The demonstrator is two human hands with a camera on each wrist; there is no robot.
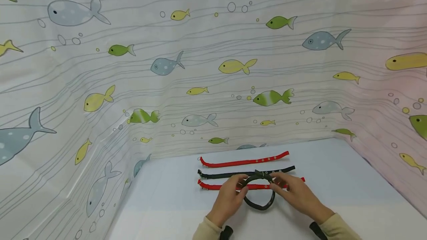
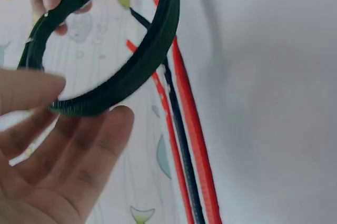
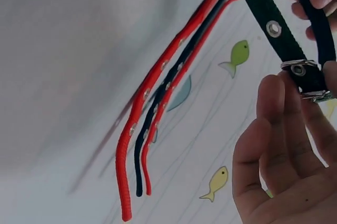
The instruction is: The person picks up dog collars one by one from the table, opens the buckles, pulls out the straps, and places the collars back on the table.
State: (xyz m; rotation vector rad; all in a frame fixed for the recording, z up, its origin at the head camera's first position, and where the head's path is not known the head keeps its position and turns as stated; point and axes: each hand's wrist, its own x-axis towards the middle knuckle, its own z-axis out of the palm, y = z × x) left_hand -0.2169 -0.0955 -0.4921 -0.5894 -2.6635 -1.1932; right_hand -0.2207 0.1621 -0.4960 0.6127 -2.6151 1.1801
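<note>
A dark green collar (image 1: pixel 260 208) with metal eyelets is closed into a loop and held upright above the table by both hands. My left hand (image 1: pixel 228 197) pinches the strap at the loop's left side, thumb on one face and fingers on the other. On the other side, my right hand (image 1: pixel 298 192) pinches the strap by its metal buckle (image 3: pixel 299 65), where the strap end passes through. Behind the loop lie three straightened collars: a far red collar (image 1: pixel 230 164), a black collar (image 1: pixel 217 176) and a near red collar (image 1: pixel 211 187), partly hidden by the hands.
The white table (image 1: pixel 160 195) stretches out to both sides of the collars. A fish-patterned sheet (image 1: pixel 200 103) hangs behind the table and along its left and right sides.
</note>
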